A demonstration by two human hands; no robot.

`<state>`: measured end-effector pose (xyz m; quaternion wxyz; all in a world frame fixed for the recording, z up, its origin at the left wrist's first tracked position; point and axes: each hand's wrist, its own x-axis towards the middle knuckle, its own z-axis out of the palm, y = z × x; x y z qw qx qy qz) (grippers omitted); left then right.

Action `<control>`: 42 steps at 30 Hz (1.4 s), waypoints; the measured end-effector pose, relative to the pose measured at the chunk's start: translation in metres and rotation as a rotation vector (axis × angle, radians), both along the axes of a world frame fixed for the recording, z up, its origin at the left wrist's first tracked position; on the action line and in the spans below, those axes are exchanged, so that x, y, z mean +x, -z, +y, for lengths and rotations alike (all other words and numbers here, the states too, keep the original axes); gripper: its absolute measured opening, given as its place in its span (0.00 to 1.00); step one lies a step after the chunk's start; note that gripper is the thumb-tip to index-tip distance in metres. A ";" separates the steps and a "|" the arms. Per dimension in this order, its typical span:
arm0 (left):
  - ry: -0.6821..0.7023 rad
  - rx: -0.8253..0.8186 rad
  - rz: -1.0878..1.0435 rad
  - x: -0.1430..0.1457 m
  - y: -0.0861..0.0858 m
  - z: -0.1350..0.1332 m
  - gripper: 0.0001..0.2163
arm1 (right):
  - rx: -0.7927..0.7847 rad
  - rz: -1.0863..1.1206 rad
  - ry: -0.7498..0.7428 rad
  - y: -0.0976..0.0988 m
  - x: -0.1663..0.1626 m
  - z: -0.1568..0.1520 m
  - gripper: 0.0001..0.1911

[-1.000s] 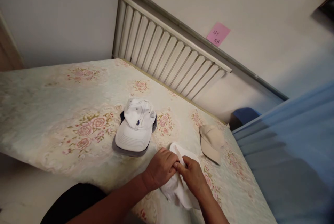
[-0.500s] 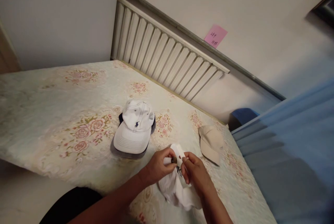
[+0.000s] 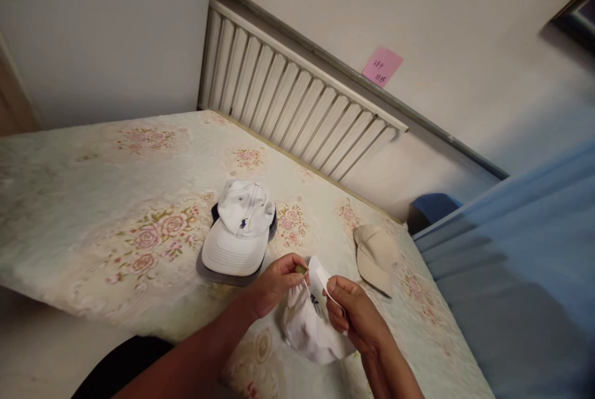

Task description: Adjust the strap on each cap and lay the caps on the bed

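Note:
A white cap (image 3: 316, 343) rests on the bed near its front edge, its opening turned up toward me. My left hand (image 3: 274, 284) pinches a small brass-coloured buckle (image 3: 301, 269) at the cap's back. Between the thumb and fingers of my right hand (image 3: 351, 309) is the cap's white strap, held apart from the buckle. Some dark lettering or print shows inside the cap, too small to read. Up and to the left, a white cap with a dark blue horse-rider logo (image 3: 239, 225) sits on top of at least one darker cap. A beige cap (image 3: 376, 256) lies right of my hands.
A floral cover (image 3: 153, 232) spreads over the bed. Behind it runs a white radiator (image 3: 297, 95) along the wall, with a pink note (image 3: 382, 65) above. A blue curtain (image 3: 520, 263) hangs at the right, near a dark blue object (image 3: 432, 210).
My hands have moved apart a little. The strap and buckle, close together before, are now separated, and the cap's opening shows wider. The other caps stay put.

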<state>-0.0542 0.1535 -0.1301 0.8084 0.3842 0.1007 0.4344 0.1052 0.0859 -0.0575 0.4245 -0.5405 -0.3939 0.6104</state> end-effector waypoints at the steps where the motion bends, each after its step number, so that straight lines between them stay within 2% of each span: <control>1: 0.007 0.001 -0.008 0.000 0.001 0.000 0.08 | -0.010 0.001 -0.008 0.000 0.000 -0.001 0.15; 13: 0.024 0.022 -0.003 -0.001 -0.002 -0.002 0.08 | -0.045 -0.043 -0.013 -0.004 -0.008 -0.002 0.18; 22: 0.038 -0.002 0.016 -0.001 -0.007 -0.004 0.10 | -0.047 -0.060 -0.015 -0.002 -0.009 -0.003 0.16; 42: 0.026 0.049 0.048 -0.001 -0.003 -0.002 0.10 | -0.036 -0.041 -0.037 -0.001 -0.010 0.001 0.16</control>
